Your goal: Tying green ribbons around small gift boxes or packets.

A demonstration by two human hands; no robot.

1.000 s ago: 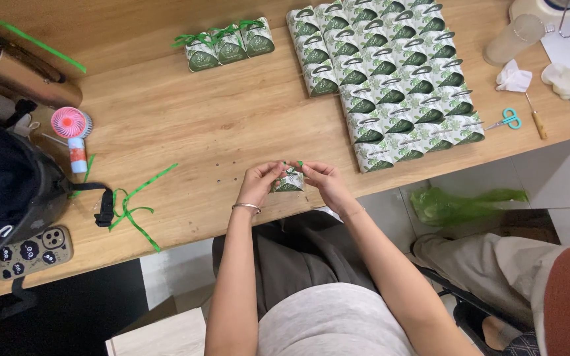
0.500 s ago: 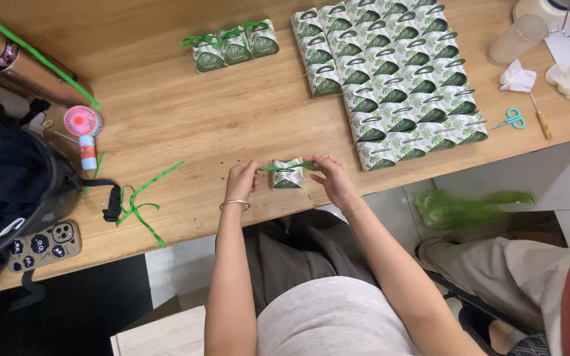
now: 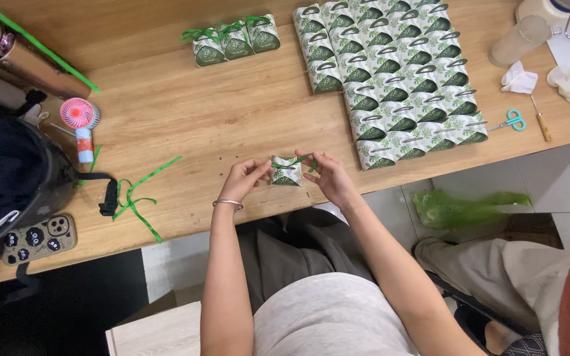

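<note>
Near the wooden worktop's (image 3: pixel 186 112) six o'clock edge, the left hand (image 3: pixel 245 179) and right hand (image 3: pixel 330 177) are facing each other, fingers pinching a small green-and-white paper gift box (image 3: pixel 285 172) and its thin green ribbon (image 3: pixel 300 160). Bare wood is lying open toward twelve o'clock; stacked matching boxes (image 3: pixel 390 79) are crowding two o'clock.

Both bare forearms reach forward side by side. Left hand (image 3: pixel 244 179) and right hand (image 3: pixel 330 177) face each other, fingers pinched inward, close together.
</note>
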